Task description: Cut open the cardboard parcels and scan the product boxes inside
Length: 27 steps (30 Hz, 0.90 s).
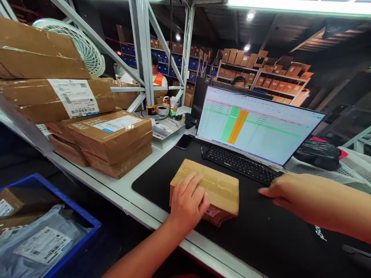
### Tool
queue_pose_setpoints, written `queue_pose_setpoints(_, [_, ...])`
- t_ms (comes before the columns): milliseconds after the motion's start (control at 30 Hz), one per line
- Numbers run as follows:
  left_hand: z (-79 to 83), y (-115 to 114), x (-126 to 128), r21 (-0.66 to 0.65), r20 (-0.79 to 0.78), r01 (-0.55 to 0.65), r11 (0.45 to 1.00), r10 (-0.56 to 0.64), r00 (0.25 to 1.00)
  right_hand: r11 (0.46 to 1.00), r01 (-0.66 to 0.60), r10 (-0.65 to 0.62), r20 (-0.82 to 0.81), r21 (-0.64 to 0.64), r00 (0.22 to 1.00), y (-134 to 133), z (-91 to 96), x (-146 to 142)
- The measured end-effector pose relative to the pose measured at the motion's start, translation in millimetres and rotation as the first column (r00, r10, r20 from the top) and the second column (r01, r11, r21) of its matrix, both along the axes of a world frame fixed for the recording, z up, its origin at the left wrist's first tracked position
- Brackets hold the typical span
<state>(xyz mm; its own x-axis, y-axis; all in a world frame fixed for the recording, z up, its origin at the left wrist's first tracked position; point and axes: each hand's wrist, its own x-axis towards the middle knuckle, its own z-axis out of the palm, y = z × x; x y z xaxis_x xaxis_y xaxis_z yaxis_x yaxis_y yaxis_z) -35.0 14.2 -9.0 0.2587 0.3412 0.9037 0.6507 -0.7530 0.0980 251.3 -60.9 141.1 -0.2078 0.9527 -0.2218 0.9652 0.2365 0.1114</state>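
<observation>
A brown cardboard box (pixel 214 179) with clear tape along its top lies on the black desk mat (pixel 249 239). My left hand (pixel 188 199) grips its near left part, fingers bent over the top and thumb at the front side. A pinkish label shows partly on that front side. Over by the right end of the black keyboard (pixel 232 160), my right hand (pixel 282 189) hovers or rests, holding nothing visible. One digit stretches to the left, slightly blurred; its other fingers are largely hidden. Behind the keyboard stands a monitor (pixel 261 123) showing a coloured spreadsheet.
Taped, labelled parcels (pixel 113 135) are stacked at the left. A blue bin (pixel 72 200) with packages sits below the table edge. A phone (pixel 183 141) and a grey tray (pixel 168 133) lie behind the mat. Two people (pixel 159 79) are in the background.
</observation>
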Motion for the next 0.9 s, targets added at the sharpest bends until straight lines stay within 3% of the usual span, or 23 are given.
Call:
queue_pose_setpoints(67, [12.4, 0, 0, -0.083, -0.119, 0.005, 0.997, -0.015, 0.993, 0.991, 0.082, -0.07, 0.108, -0.109, 0.992, -4, 1.9, 9])
queue_pose_setpoints(133, [22.3, 2, 0, -0.129, -0.219, -0.015, 0.991, -0.014, 0.976, 0.986, 0.123, -0.113, 0.087, -0.109, 0.99, -1, 2.5, 17])
queue_pose_setpoints(267, [28.8, 11, -3, -0.173, -0.349, -0.018, 0.985, -0.044, 0.936, 0.979, 0.118, -0.084, -0.192, 0.169, 0.978, 16, -4.6, 19])
queue_pose_setpoints(400, [25.3, 19, -4, -0.144, -0.389, 0.01, 0.99, -0.066, 0.919, 0.935, 0.147, 0.004, -0.425, 0.322, 0.905, 39, -18.0, -5])
queue_pose_setpoints(567, [23.0, 20, -5, -0.011, -0.41, 0.045, 0.999, -0.046, 0.911, 0.97, 0.09, 0.079, -0.641, 0.227, 0.763, 80, -35.2, -55])
queue_pose_setpoints(700, [20.7, 21, -6, 0.092, -0.406, 0.084, 0.992, -0.04, 0.913, 0.958, 0.093, 0.092, -0.601, 0.27, 0.794, 103, -58.1, -90])
queue_pose_setpoints(800, [21.7, 24, -6, 0.07, -0.412, 0.092, 0.993, -0.055, 0.91, 0.945, 0.147, 0.051, -0.573, 0.293, 0.818, 105, -75.3, -104])
queue_pose_setpoints(900, [26.4, 26, -5, 0.002, -0.447, 0.083, 0.997, -0.073, 0.892, 0.933, 0.19, 0.032, -0.597, 0.306, 0.802, 106, -79.8, -99])
